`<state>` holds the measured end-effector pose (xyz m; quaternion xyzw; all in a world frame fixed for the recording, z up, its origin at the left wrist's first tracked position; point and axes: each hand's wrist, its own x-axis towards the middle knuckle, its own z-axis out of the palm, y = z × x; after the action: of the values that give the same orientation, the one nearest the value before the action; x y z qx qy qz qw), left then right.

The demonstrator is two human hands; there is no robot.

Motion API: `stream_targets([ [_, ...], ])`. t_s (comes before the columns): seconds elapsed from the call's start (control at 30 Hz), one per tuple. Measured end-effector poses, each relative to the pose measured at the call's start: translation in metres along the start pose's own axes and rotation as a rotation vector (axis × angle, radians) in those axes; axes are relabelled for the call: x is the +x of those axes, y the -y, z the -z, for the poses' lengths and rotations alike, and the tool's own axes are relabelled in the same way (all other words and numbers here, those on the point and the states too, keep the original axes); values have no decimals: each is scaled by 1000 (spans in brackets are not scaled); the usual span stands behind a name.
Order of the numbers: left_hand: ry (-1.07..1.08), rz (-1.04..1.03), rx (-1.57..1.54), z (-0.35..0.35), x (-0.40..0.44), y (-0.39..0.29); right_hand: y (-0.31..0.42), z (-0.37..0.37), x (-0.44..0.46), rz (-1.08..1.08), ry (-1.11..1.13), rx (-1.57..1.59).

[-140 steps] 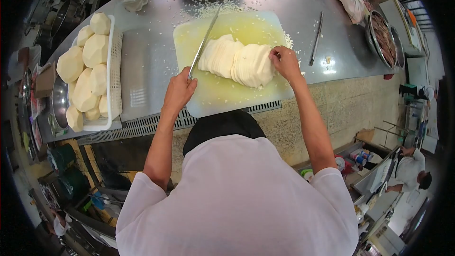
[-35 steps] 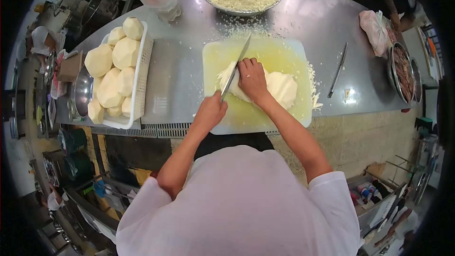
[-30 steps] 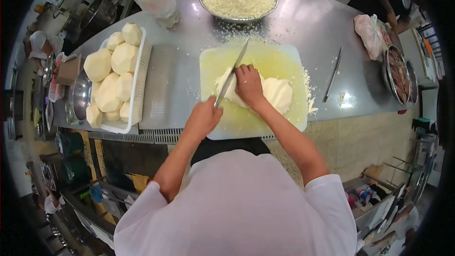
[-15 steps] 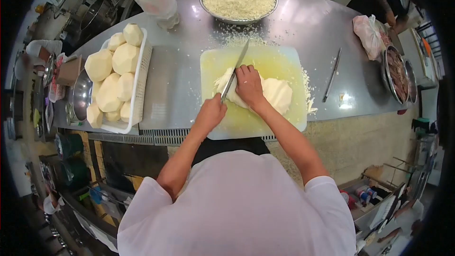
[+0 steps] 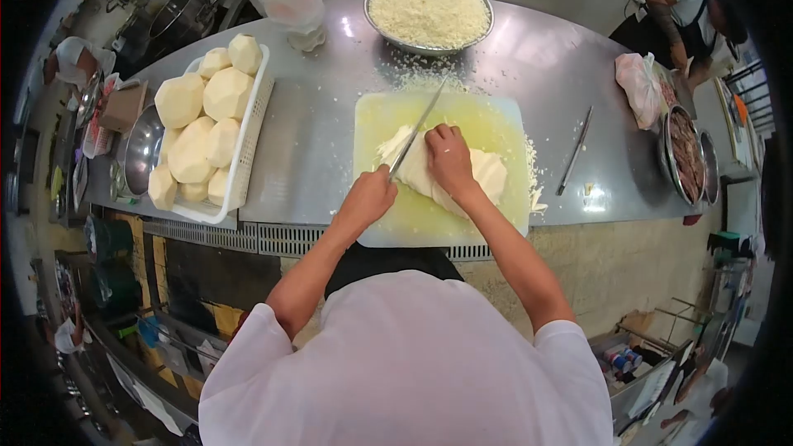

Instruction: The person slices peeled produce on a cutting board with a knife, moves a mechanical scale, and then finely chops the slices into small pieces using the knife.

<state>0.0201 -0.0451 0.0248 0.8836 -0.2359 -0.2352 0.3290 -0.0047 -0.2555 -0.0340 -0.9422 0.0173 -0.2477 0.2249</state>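
Note:
My left hand (image 5: 368, 201) is closed round the handle of a long knife (image 5: 418, 131). Its blade slants up and to the right across the cut end of a peeled, pale root vegetable (image 5: 490, 172), which looks like jicama. With fingers bent, my right hand (image 5: 450, 157) presses down on the sliced vegetable, just right of the blade. Thin shreds (image 5: 391, 147) lie left of the knife. All this rests on a yellowish-green cutting board (image 5: 388, 227).
Beyond the board stands a metal bowl (image 5: 429, 50) heaped with chopped pieces. A white basket (image 5: 248, 149) of peeled roots is at left. On the right lie a sharpening steel or thin rod (image 5: 576, 151) and a bowl of meat (image 5: 684, 157). Another person (image 5: 686, 12) is at far right.
My right hand has shifted slightly right along the vegetable, away from the blade. The knife still lies at the cut end. The whole view has tilted a little.

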Motion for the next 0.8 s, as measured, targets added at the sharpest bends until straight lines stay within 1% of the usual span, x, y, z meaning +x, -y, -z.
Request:
stream_targets([
  [0.1, 4, -60, 85, 16, -32, -12, 2, -3, -3, 54, 19, -60],
  [0.17, 2, 11, 105, 19, -46, -14, 4, -3, -1, 45, 41, -98],
  [0.2, 9, 17, 110, 7, -36, -2, 6, -4, -2, 45, 67, -139],
  [0.27, -88, -123, 164, -27, 1, 27, 6, -5, -3, 53, 68, -132],
  [0.3, -90, -127, 161, -15, 0, 13, 4, -4, -2, 65, 63, -131],
  [0.37, 8, -60, 73, 12, -3, -16, 4, 1, -4, 67, 79, -153],
  [0.43, 4, -65, 102, 20, -24, -23, 4, -2, -3, 70, 75, -157],
  [0.47, 12, -61, 134, 21, -36, -22, 5, -4, -1, 76, 52, -158],
  [0.5, -8, -53, 112, 9, -34, -11, 6, -5, -2, 66, 58, -158],
  [0.53, -13, -62, 117, -2, -20, 1, 7, -3, -3, 56, 72, -160],
  [0.6, -27, -66, 140, -9, -4, -3, 8, -1, -4, 46, 97, -173],
  [0.63, -18, -33, 100, -9, -3, -2, 8, 0, -4, 56, 87, -160],
  [0.67, -22, -45, 92, 2, -12, -16, 6, 1, -3, 71, 79, -151],
  [0.73, 37, -19, 110, 22, -35, -28, 4, -1, -3, 72, 60, -134],
  [0.8, 1, -40, 123, 4, -27, -9, 5, -4, -3, 63, 80, -161],
])
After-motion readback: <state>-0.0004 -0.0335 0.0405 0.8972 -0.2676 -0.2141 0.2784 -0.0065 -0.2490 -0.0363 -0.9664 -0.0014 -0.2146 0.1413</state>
